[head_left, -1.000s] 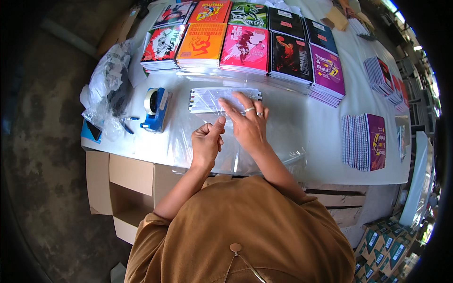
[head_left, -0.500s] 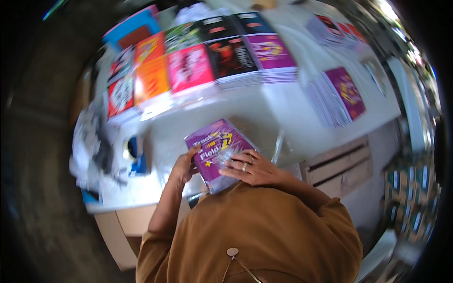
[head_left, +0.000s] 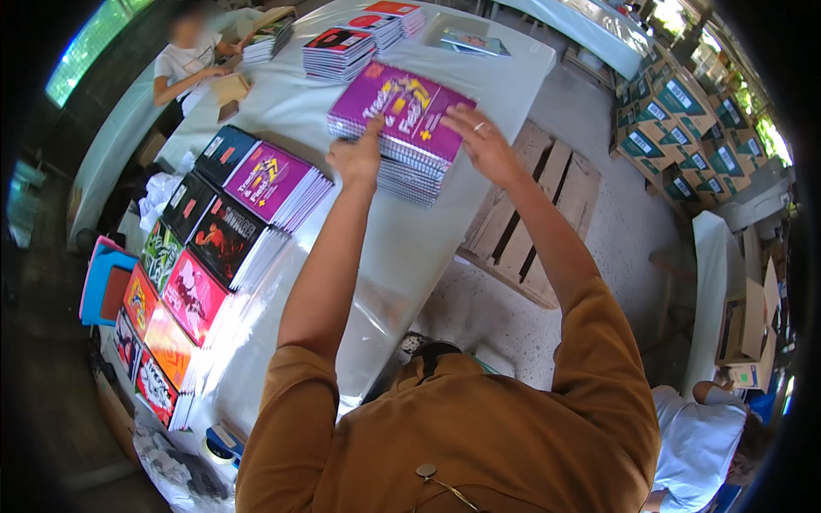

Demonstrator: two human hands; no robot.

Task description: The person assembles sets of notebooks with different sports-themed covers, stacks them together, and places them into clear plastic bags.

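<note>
Both hands out on the purple spiral notebook (head_left: 400, 111) topping a stack (head_left: 409, 167) on the white table (head_left: 513, 64). Long axis slanting from near left to far right, spiral binding along the left-hand edge. Left hand (head_left: 357, 156) curled at the near-left corner, fingers bent over the edge. Right hand (head_left: 481, 142) flat, fingers spread across the right part of the cover, pressing rather than gripping. More notebook piles (head_left: 256, 197) fanned out left of the fingers.

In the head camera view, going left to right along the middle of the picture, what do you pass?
Blue tray → row of colourful notebook stacks → left hand → purple notebook stack → right hand → wooden pallet → stacked cardboard boxes.
</note>
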